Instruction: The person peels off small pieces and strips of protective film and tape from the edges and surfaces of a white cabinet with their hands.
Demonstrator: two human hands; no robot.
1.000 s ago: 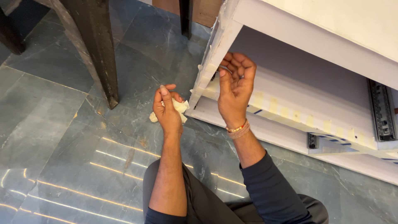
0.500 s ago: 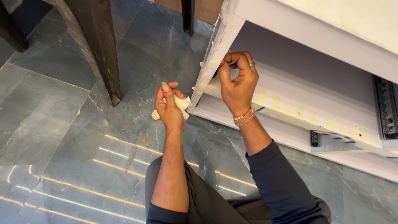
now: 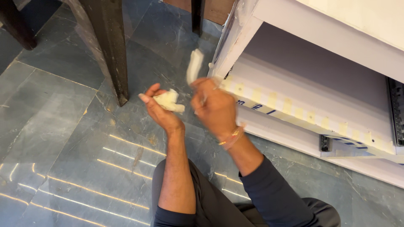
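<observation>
Peeling the pale strip of protective film [image 3: 194, 65] off the white cabinet's edge [image 3: 229, 50], keep your right hand [image 3: 214, 107] pinched on it, pulling toward seven o'clock. Your left hand [image 3: 158, 110], at nine o'clock, stays curled around the crumpled cream wad of film [image 3: 169, 101].

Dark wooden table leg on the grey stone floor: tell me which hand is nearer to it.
Left. The left hand, holding a crumpled cream wad, is just right of the dark wooden table leg; the right hand is farther right, by the white cabinet.

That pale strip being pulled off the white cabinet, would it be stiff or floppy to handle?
Probably floppy: the pale strip bends above the right hand. Likely light, pinched by fingertips only. It seems to crumple easily, judging by the wad in the left hand.
</observation>
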